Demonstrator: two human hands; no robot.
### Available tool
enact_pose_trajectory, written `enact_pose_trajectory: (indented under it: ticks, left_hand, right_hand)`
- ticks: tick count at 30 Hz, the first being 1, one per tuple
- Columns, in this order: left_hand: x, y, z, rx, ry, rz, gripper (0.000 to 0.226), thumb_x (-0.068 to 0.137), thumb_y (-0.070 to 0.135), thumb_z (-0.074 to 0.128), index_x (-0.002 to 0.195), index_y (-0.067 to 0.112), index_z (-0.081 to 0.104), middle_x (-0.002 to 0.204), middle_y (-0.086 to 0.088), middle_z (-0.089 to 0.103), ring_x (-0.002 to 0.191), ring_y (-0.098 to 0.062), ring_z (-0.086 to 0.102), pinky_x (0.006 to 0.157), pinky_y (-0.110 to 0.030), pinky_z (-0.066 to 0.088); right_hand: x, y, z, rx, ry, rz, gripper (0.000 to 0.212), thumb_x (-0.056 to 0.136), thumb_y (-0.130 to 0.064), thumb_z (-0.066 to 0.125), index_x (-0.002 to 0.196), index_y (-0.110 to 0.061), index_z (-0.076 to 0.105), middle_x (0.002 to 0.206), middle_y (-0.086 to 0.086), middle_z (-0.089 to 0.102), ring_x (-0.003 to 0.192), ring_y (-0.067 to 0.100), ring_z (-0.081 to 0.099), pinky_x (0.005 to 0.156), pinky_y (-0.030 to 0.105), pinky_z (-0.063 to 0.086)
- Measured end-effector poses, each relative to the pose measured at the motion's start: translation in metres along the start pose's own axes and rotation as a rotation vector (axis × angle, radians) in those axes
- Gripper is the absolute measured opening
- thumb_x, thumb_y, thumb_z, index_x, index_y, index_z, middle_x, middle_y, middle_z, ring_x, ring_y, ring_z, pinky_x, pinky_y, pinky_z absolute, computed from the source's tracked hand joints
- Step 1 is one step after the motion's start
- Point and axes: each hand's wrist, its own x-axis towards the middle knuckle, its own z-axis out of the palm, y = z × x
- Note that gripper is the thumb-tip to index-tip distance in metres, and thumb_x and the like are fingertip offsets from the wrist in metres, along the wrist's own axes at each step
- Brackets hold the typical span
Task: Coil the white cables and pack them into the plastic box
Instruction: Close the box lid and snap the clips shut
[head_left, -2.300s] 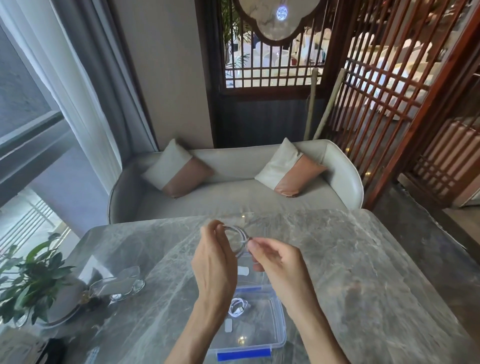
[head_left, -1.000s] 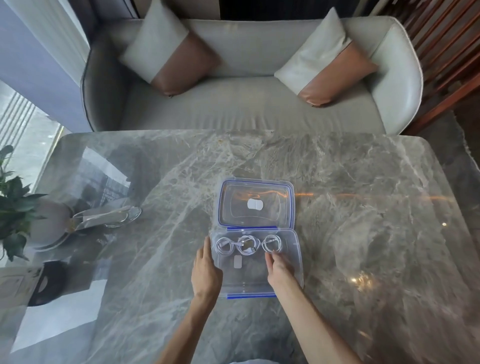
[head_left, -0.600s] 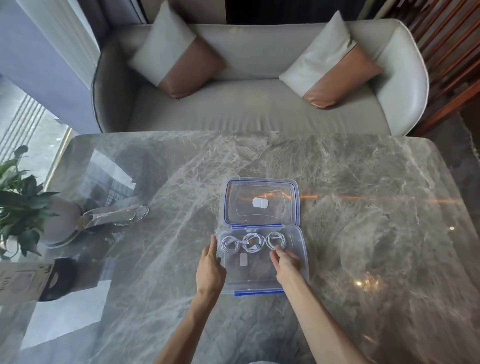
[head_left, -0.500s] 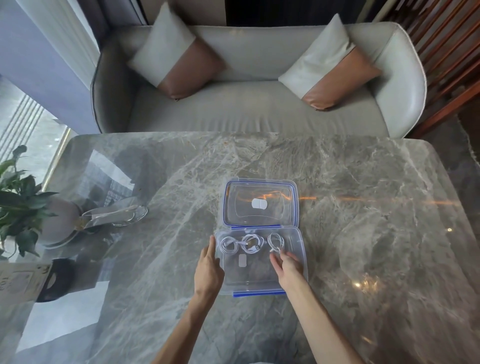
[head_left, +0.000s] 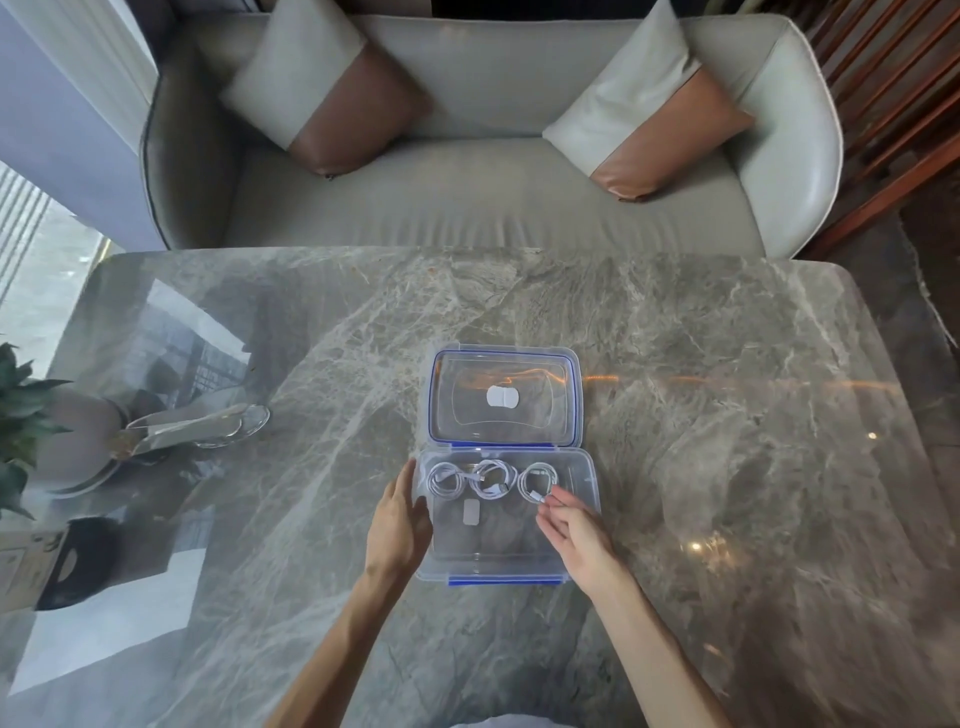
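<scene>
White cables: three coils are lying side by side along the far inner edge of the plastic box (head_left: 586, 512), the left coil (head_left: 445, 480), the middle coil (head_left: 491, 478) and the right coil (head_left: 538, 482) sitting in a row with small gaps between them, and the near half of the box floor is showing bare apart from a small white label (head_left: 470, 513). The box is resting on the marble table (head_left: 727, 415), a little nearer the person's edge than the far one, with its blue latch (head_left: 504, 580) facing the person. Its clear lid (head_left: 505, 397) is lying open and flat just beyond the box, touching it along the far rim. On every side of the box the table is lying open: wide bare marble to the right of it, bare marble beyond the lid up to the table's far edge, where a pale sofa (head_left: 493, 208) is standing close. Well to the left of the box a glass dish (head_left: 208, 428) and a potted plant (head_left: 21, 431) are sitting near the table's left edge. The left hand (head_left: 400, 525) is lying flat and open against the outside of the box's left wall, fingers together and pointing away from the person. The right hand (head_left: 574, 530) is hovering over the right side of the box, loosely open with fingers slightly curled, its fingertips (head_left: 553, 500) reaching the near edge of the right coil by its plug end; whether they are pinching the cable cannot be told.
</scene>
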Motion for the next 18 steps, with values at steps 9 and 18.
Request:
enact_pose_trajectory:
  ticks: [9,18]
  left_hand:
    - [0.054,0.035,-0.006,0.084,0.163,-0.004,0.043,0.098,0.013,0.046,0.139,0.000,0.046,0.131,-0.023,0.058,0.116,-0.041,0.051,0.100,-0.047,0.037]
    - [0.132,0.064,0.008,-0.014,-0.002,-0.178,0.045,0.097,0.015,0.045,0.138,-0.004,0.042,0.132,-0.032,0.051,0.122,-0.046,0.046,0.106,-0.052,0.035]
  right_hand:
    - [0.001,-0.073,-0.007,-0.228,0.140,-0.409,0.023,0.094,0.005,0.054,0.105,-0.009,0.070,0.082,0.003,0.069,0.056,0.008,0.060,0.048,0.011,0.051]
    - [0.087,-0.122,0.024,-0.665,0.275,-0.431,0.045,0.094,-0.008,0.053,0.138,0.000,0.050,0.135,0.019,0.059,0.122,0.033,0.058,0.107,0.045,0.045]
